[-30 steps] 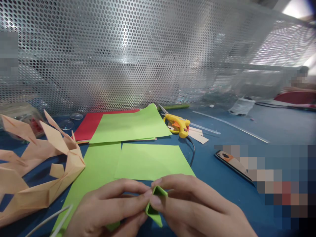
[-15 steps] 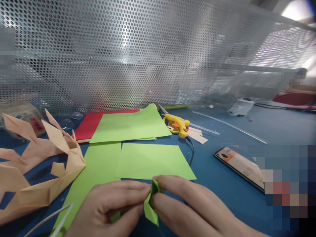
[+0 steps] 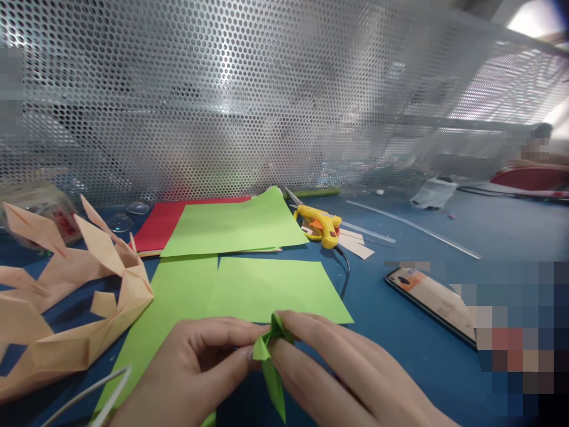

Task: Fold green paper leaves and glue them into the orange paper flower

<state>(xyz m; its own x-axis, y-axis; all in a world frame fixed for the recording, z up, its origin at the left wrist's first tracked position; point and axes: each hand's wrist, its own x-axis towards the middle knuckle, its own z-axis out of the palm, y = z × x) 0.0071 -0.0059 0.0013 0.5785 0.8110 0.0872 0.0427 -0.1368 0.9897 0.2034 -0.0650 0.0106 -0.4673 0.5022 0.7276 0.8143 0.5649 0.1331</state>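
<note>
At the bottom centre of the frame, both hands meet over a small folded green piece (image 3: 272, 379). It is held just above the blue table (image 3: 400, 249), in front of the square green sheet (image 3: 271, 290). The left hand (image 3: 191, 370) has thumb and forefinger closed on the upper left corner of the piece. The right hand (image 3: 342, 373) pinches the right side in the same way. A narrow tail of the paper hangs free between the two hands.

The main risk, as I judge it, is in the pinch itself. The piece is small and seems several layers thick, so if one hand presses harder than the other, the layers can slide and a crease can set crooked. Pulling the two sides apart too strongly could tear the paper at the fold. A palm could also bend the free tail without notice, because the hands hide what is under them.

Around the hands there is less danger. A white wire (image 3: 84, 397) lies at the lower left, near the left wrist, which could catch it. The peach paper crown (image 3: 89, 326) at the left and the phone (image 3: 433, 299) at the right are well apart from the hands. The yellow glue gun (image 3: 320, 225) rests further up, and its cable runs down beside the green sheet.
</note>
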